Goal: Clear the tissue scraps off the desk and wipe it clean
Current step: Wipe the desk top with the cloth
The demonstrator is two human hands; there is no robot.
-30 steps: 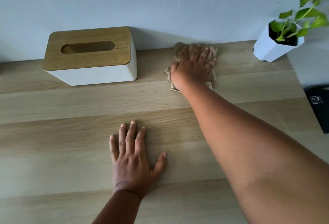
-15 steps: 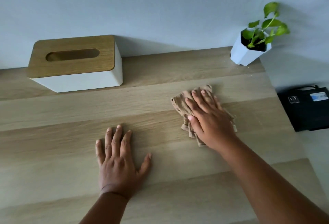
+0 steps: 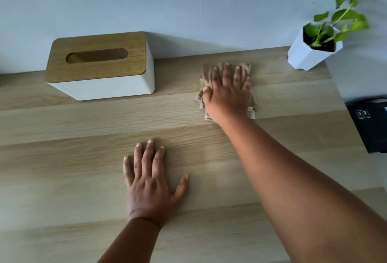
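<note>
A light wooden desk (image 3: 83, 168) fills the view. My right hand (image 3: 227, 93) presses flat on a crumpled tan cloth (image 3: 206, 76) near the back of the desk, between the tissue box and the plant pot. The cloth pokes out beyond my fingertips and at both sides of the palm. My left hand (image 3: 149, 181) lies flat on the desk nearer to me, fingers spread, holding nothing. I see no tissue scraps on the desk.
A white tissue box (image 3: 100, 68) with a wooden lid stands at the back left against the wall. A white pot with a green plant (image 3: 312, 51) sits at the back right corner. A black device (image 3: 370, 122) lies beyond the desk's right edge.
My right hand has pushed the cloth away from me, from mid-desk back toward the wall. One second ago it was also near the wall. My left hand has stayed flat in place.
</note>
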